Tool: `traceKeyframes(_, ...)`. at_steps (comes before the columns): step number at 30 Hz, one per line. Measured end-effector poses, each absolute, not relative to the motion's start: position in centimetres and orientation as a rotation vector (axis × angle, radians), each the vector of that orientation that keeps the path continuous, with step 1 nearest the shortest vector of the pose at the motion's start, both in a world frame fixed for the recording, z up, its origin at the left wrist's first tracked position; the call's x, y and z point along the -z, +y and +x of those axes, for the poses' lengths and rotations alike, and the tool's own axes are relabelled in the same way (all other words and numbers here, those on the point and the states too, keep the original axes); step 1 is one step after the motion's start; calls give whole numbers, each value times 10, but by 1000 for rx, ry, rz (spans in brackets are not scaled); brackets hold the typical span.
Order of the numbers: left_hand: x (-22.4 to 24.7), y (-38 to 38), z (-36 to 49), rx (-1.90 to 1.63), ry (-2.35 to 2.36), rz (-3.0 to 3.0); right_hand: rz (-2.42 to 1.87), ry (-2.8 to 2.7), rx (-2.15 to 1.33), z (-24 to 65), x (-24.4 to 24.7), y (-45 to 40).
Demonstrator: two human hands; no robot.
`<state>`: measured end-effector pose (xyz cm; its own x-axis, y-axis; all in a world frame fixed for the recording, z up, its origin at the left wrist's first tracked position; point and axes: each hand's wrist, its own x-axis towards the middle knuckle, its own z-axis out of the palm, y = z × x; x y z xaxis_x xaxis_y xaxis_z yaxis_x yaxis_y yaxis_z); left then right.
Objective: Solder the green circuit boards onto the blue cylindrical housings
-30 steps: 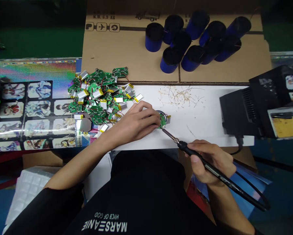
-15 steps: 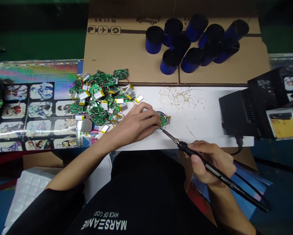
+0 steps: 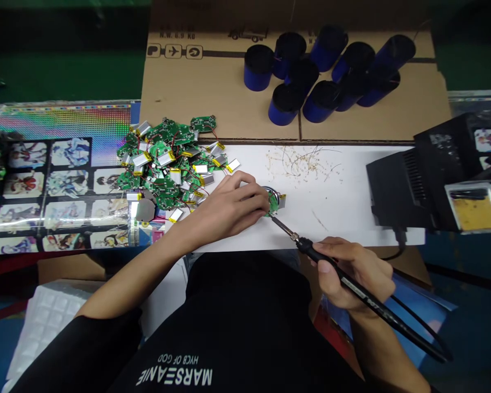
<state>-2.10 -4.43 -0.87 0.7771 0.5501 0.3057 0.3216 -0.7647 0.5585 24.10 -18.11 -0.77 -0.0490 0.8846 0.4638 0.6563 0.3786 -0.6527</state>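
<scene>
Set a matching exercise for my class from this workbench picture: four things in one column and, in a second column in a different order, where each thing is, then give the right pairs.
Things
1. soldering iron
2. small green circuit board
3. heap of green circuit boards with silver pouch batteries
4. blue cylinders with black ends

Places
A. on the flattened cardboard
B. in the right hand
C. at the fingertips of the left hand
D. where the printed sheet meets the white board

Right pairs: 1-B, 2-C, 3-D, 4-A
</scene>
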Motion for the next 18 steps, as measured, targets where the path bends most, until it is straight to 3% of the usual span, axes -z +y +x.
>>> traceKeyframes(12,10,-43,-21,-638,648,2494,-1209,-1399,-527,251,1,-180)
traceKeyframes(18,8,-43,-21,-618,661,2481,-1280,-1223,-455,252,9,-178)
